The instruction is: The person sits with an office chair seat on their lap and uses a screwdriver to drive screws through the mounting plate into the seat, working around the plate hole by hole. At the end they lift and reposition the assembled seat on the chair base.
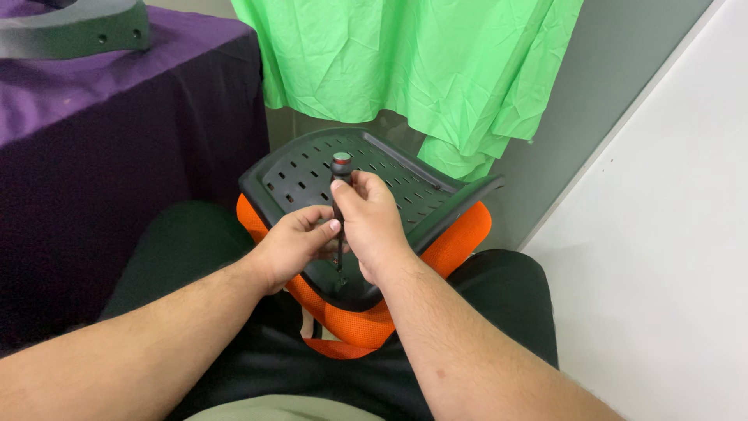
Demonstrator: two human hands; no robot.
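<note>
A dark grey perforated plastic chair panel (312,175) lies between my knees on top of an orange cushion (456,242). My right hand (374,222) grips a dark screwdriver (340,168) held upright, its round cap showing above my fingers and its tip down on the panel's near edge. My left hand (292,245) rests against the panel and touches the screwdriver's shaft just below my right hand. The tip itself is partly hidden by my hands.
A purple cloth covers a table (101,117) at the left, with a curved grey plastic part (74,31) on it. A green cloth (413,62) hangs behind. A white wall (670,234) runs along the right. My legs wear black trousers (195,249).
</note>
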